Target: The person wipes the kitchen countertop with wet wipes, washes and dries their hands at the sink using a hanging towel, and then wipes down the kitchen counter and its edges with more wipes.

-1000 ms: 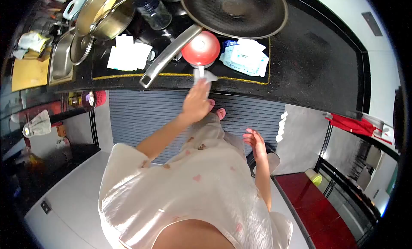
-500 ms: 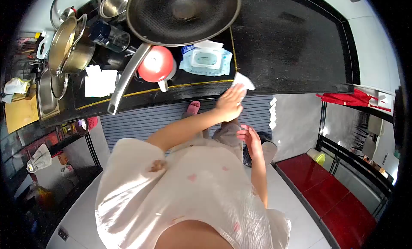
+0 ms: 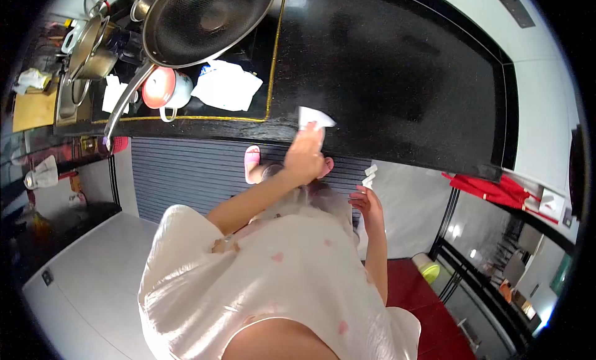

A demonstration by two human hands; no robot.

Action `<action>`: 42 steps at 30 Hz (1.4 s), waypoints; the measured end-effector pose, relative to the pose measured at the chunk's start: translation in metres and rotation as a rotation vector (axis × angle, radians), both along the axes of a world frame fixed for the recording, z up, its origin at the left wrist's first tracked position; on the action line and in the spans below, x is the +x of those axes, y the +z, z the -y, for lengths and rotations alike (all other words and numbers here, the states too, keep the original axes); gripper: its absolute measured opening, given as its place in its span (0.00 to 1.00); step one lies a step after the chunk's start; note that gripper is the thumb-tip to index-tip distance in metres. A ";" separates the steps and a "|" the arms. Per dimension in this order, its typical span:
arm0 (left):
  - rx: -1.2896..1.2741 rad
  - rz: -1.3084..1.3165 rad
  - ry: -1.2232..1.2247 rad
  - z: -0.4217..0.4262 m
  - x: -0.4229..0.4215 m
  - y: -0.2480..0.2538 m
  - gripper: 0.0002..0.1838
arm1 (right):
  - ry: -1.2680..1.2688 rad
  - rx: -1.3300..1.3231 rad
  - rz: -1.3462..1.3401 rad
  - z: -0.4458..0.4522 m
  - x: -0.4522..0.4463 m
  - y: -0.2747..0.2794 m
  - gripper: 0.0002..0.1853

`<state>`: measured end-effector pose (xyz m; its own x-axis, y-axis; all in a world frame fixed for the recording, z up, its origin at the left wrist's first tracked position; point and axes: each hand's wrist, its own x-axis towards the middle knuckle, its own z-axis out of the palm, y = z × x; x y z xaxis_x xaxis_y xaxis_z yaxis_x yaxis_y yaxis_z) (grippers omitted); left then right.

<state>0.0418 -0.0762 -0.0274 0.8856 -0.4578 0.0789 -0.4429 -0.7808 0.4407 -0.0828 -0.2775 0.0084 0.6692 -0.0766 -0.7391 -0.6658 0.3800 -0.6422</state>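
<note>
My left hand [image 3: 305,156] is stretched out to the front edge of the black counter [image 3: 385,68]. Its fingers press a folded white wipe [image 3: 315,117] against the surface. My right hand [image 3: 367,205] hangs in front of my body, fingers loosely bent and apart, with nothing in it. Left of the wipe lies a wipes pack [image 3: 227,87], washed out white by glare. A red-lidded mug [image 3: 167,90] with a white handle stands beside the pack. Behind them rests a large dark frying pan [image 3: 211,22], its long metal handle reaching toward the front edge.
Metal pots [image 3: 93,56] and white tissues [image 3: 115,94] are at the left. A striped grey mat [image 3: 192,167] lies on the floor, with pink slippers [image 3: 252,156] on my feet. A dark red bench [image 3: 410,292] and a red cloth [image 3: 490,189] are on the right.
The view has shifted rightward, so the pan, mug and pack appear farther left. My left hand still has the wipe, now farther right along the counter from the pack.
</note>
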 end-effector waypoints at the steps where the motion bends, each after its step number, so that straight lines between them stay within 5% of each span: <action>1: 0.112 -0.005 0.023 -0.007 0.002 -0.002 0.32 | 0.026 0.003 0.002 0.014 -0.001 0.000 0.20; 7: 0.150 -0.023 0.244 -0.003 0.024 -0.009 0.34 | 0.133 0.048 0.005 0.062 0.009 -0.010 0.21; 16: 0.014 -0.021 0.106 0.092 0.011 -0.004 0.35 | 0.145 0.073 0.018 0.096 0.024 -0.011 0.21; 29: -0.178 0.019 -0.071 0.346 -0.015 -0.016 0.30 | 0.175 -0.102 -0.215 0.307 -0.029 -0.029 0.23; 33: -0.193 -0.083 0.178 0.290 -0.009 -0.003 0.31 | 0.226 -0.110 -0.296 0.352 -0.044 -0.043 0.25; 35: 0.173 -0.136 0.262 0.245 -0.011 -0.005 0.32 | 0.278 -0.105 -0.305 0.359 -0.040 -0.046 0.25; 38: 0.345 -0.034 0.577 0.173 0.003 -0.027 0.33 | 0.327 -0.092 -0.296 0.354 -0.023 -0.050 0.25; 42: 0.306 0.054 0.749 0.121 0.055 -0.033 0.32 | 0.352 -0.084 -0.253 0.341 -0.005 -0.050 0.24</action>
<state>0.0967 -0.1973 -0.0605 0.9640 0.2473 0.0981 0.2309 -0.9609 0.1529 -0.0882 -0.6180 -0.0417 0.4637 0.0568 -0.8842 -0.8857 0.0548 -0.4610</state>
